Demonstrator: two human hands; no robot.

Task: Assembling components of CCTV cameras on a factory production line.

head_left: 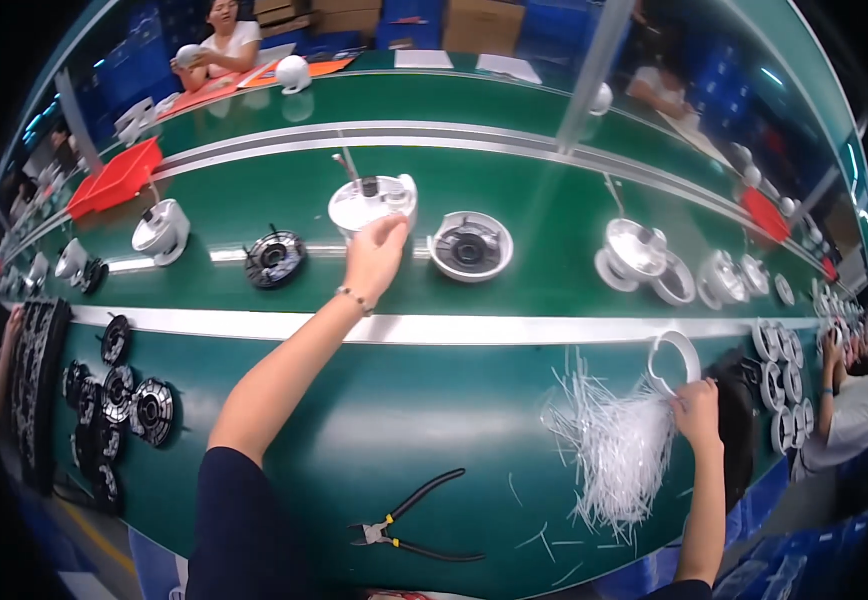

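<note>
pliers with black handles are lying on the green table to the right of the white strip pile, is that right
Not quite: the head view shows the pliers to the left of the white strip pile. The black handles and green table are correct.

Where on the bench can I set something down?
Mid-bench, the green benchtop is bare between the black-handled cutting pliers and white rail. Crowded: black round frames at left, white strips and white rings at right.

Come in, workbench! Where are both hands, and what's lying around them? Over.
Left hand at near rim of white housing, grip unclear. Right hand holding white ring. White strips heaped beside it; pliers open on green table.
</note>
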